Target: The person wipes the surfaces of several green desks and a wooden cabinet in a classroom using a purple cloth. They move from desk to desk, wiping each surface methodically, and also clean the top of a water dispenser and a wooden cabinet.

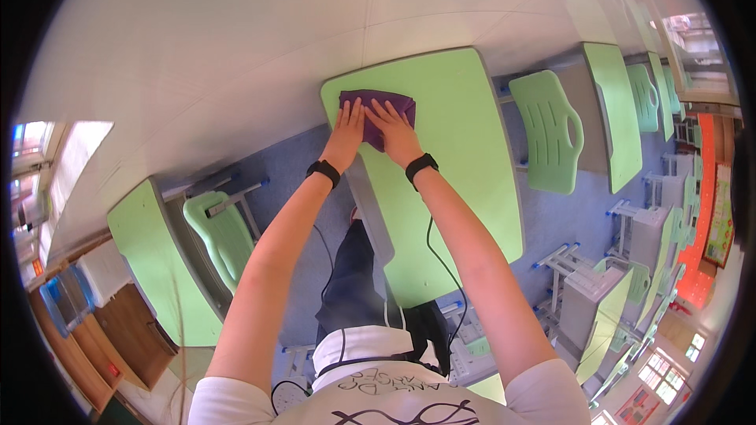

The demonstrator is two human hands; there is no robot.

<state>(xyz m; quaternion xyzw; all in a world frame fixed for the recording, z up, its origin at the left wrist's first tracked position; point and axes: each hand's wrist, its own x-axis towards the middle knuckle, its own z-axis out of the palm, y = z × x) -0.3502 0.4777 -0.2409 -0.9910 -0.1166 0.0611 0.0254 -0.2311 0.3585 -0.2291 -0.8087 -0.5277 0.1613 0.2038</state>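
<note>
A folded dark purple cloth [372,134] lies on the light green top of a school desk [458,147], near the corner by the wall. My left hand [346,137] rests palm down on the cloth's left part, fingers stretched out. Beside it, my right hand [398,133] presses flat on the right part with its fingers spread. Both palms hide some of the cloth, and neither hand grasps it. Each wrist wears a black band.
A pale wall [236,71] runs along the desk's far side. To the right stands a green chair [546,130] before another desk [614,112]. On the left are a green chair [215,230] and a desk [156,265]. A black cable [440,254] hangs by my right forearm.
</note>
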